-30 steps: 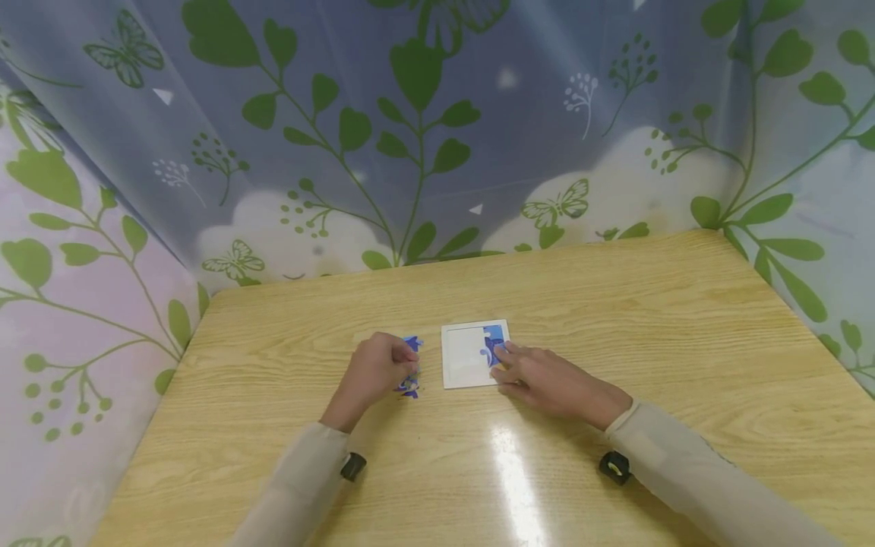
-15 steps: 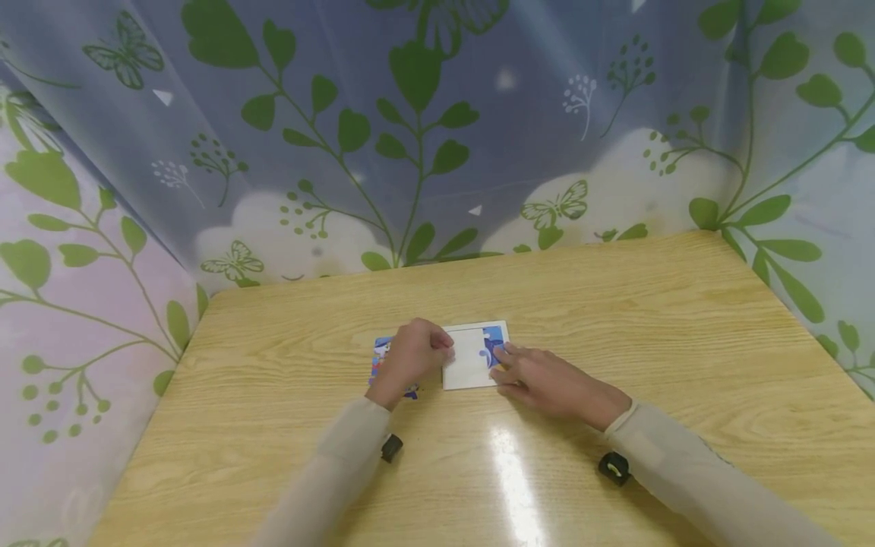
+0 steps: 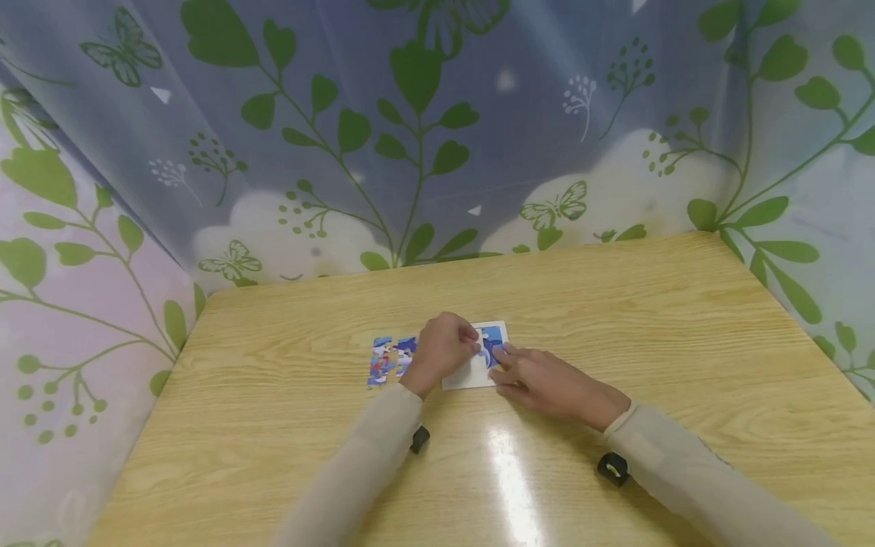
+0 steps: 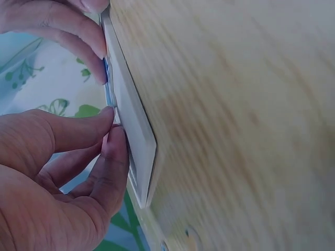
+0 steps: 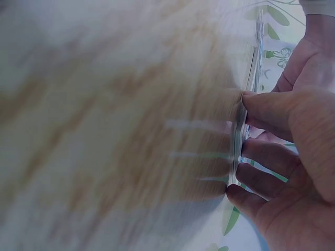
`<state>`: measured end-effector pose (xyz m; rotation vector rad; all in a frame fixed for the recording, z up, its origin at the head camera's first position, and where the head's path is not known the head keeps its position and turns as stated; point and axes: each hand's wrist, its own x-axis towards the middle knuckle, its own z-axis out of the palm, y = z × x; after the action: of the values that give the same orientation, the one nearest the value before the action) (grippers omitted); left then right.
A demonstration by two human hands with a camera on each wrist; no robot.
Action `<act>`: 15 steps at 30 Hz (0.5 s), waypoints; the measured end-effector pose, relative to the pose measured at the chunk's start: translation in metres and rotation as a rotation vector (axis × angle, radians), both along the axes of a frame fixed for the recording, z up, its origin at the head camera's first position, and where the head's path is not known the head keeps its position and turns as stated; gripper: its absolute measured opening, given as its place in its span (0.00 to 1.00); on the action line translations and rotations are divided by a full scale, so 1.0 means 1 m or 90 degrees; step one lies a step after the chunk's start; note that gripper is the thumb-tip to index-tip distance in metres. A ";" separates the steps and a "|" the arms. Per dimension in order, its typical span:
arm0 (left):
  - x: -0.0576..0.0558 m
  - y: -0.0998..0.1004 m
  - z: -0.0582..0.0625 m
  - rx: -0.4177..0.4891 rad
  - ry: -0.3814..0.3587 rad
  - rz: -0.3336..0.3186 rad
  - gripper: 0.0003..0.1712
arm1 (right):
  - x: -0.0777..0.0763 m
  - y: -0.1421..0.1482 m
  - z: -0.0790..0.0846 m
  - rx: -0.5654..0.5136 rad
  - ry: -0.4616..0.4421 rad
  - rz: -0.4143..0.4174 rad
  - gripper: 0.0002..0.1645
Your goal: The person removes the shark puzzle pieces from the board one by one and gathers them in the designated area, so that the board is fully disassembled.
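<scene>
A white puzzle tray (image 3: 465,377) lies on the table, with joined blue pieces (image 3: 492,334) along its right side. Over the tray, my left hand (image 3: 443,351) pinches a small puzzle piece between thumb and fingertips; in the left wrist view only a sliver of the puzzle piece (image 4: 116,124) shows. My right hand (image 3: 547,381) rests with its fingertips on the tray's right edge and the pieces there. In the right wrist view its extended fingers (image 5: 267,157) touch the tray's rim. To the left of the tray lie loose puzzle pieces (image 3: 380,363), partly hidden behind my left hand.
The light wooden table (image 3: 273,448) carries the tray and pieces near its middle. A patterned curtain (image 3: 424,152) hangs along the back and both sides. A black band device (image 3: 613,469) sits under the right sleeve, another (image 3: 420,438) under the left.
My left hand has moved right from the loose pieces to over the tray, up beside the joined pieces, uncovering more of the loose pieces. My right hand has stayed in place.
</scene>
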<state>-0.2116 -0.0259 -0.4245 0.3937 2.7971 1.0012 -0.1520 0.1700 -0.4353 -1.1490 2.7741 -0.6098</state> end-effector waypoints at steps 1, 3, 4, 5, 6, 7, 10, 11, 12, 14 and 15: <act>0.000 0.001 0.000 0.002 -0.002 0.001 0.07 | 0.000 0.000 0.000 -0.001 0.004 0.002 0.16; 0.000 0.003 0.000 0.009 -0.007 0.004 0.07 | 0.000 0.000 0.000 -0.005 0.006 0.005 0.15; 0.000 0.004 0.000 0.013 -0.010 0.006 0.07 | 0.000 0.000 0.000 -0.007 0.009 0.007 0.15; 0.000 0.005 0.001 0.017 -0.015 0.008 0.06 | 0.000 0.000 -0.001 -0.009 0.014 0.009 0.14; 0.000 0.007 0.001 0.020 -0.020 0.009 0.06 | 0.000 0.000 -0.001 -0.012 0.014 0.010 0.14; 0.000 0.008 0.001 0.022 -0.022 0.010 0.06 | 0.000 0.000 -0.001 -0.014 0.016 0.010 0.14; -0.001 0.011 0.000 0.021 -0.021 0.011 0.04 | 0.000 0.001 -0.001 -0.019 0.023 0.015 0.13; -0.001 0.012 0.000 0.021 -0.019 0.012 0.04 | -0.001 0.001 -0.002 -0.020 0.025 0.017 0.13; -0.001 0.012 0.000 0.020 -0.016 0.013 0.03 | -0.001 0.001 -0.002 -0.021 0.025 0.017 0.13; -0.001 0.013 0.000 0.020 -0.013 0.015 0.03 | -0.001 0.001 -0.002 -0.021 0.026 0.018 0.13; -0.002 0.013 -0.001 0.023 -0.013 0.017 0.02 | -0.001 0.001 -0.001 -0.020 0.026 0.018 0.13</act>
<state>-0.2131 -0.0124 -0.4251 0.3493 2.7774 1.0561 -0.1525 0.1711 -0.4368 -1.2179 2.7869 -0.6371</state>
